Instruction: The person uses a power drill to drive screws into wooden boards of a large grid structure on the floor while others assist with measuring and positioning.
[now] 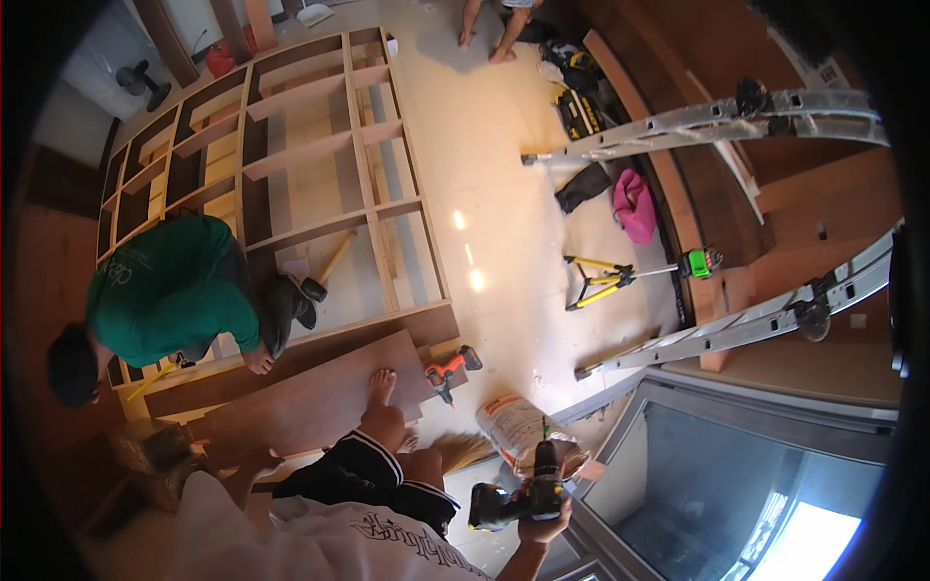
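In my right hand [545, 525] is a black and yellow cordless drill [544, 492]. My fingers close round it, and its bit points away from me. My left hand [263, 459] is low beside the edge of a brown board [310, 397]; its fingers are too dark and small to make out. My bare foot rests on that board. An orange and black cordless drill [448, 372] lies on the floor just past the board's right end.
A large wooden grid frame [351, 145] lies at the left, where a person in a green shirt [170, 290] crouches. Aluminium ladder legs [717, 339], a yellow tripod [601, 281] and a white sack [518, 426] stand at the right. Another person's legs [506, 39] show far off.
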`<state>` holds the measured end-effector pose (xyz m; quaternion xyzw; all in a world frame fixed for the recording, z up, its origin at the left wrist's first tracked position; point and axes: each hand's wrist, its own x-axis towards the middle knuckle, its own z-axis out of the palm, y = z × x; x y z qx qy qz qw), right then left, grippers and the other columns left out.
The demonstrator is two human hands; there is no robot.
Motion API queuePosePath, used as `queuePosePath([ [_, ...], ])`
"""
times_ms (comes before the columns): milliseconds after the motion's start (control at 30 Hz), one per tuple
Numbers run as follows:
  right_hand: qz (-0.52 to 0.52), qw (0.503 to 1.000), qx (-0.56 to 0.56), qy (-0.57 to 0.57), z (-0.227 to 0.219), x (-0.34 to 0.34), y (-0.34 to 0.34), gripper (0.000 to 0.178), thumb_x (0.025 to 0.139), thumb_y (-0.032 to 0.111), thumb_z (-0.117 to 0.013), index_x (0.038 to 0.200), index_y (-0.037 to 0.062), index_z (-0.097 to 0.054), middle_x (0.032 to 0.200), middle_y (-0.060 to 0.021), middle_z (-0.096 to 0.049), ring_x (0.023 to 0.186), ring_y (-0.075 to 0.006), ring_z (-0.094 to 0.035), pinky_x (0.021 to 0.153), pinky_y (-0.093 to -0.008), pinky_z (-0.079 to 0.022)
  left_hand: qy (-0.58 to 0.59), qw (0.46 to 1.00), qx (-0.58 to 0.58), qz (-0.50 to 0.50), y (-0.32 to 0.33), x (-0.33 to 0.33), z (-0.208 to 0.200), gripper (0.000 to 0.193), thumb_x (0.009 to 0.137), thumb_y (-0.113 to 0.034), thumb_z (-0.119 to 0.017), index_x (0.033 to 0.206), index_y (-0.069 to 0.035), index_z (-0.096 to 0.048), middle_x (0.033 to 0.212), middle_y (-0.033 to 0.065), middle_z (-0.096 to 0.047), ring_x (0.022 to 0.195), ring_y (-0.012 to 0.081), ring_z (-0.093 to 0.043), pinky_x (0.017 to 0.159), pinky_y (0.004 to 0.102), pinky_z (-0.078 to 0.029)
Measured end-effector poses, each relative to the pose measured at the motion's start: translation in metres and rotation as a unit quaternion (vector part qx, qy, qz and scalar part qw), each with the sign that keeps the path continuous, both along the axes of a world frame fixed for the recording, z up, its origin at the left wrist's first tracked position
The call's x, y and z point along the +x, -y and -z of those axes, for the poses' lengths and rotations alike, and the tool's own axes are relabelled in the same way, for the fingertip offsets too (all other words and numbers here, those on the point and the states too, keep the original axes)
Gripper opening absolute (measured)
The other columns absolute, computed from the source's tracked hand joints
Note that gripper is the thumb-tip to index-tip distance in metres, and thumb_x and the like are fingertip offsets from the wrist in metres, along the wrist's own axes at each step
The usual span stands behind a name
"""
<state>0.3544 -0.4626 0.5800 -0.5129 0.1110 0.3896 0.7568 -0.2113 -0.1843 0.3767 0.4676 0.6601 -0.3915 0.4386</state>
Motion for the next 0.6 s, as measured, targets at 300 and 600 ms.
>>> queuePosePath([
  [300,-0.151,0.984,0.072,-0.063,0.028,0.037,0.049,0.079,0.074,0.038,-0.076,0.136,-0.0076,-0.057,0.111,-0.0187,-0.072,0.100,-0.0337,-0.070,0.102,-0.0460,-0.051,0.180,0.920,0.193,-0.292,0.015,0.093,-0.065,0.027,0.099,-0.029,-0.069,0.113,-0.006,-0.064,0.090,0.0065,-0.069,0.072,0.0158,-0.068,0.060,0.0305,-0.050],
  [600,-0.375,0.924,-0.071,0.007,0.102,0.096,0.030,0.029,0.073,0.010,-0.078,0.099,0.0023,-0.070,0.088,-0.0055,-0.070,0.079,-0.0176,-0.067,0.073,-0.0315,-0.053,0.215,0.923,0.316,-0.047,0.257,0.047,0.011,0.028,0.099,-0.030,-0.072,0.111,-0.004,-0.072,0.102,0.0130,-0.077,0.093,0.0225,-0.072,0.084,0.0367,-0.057],
])
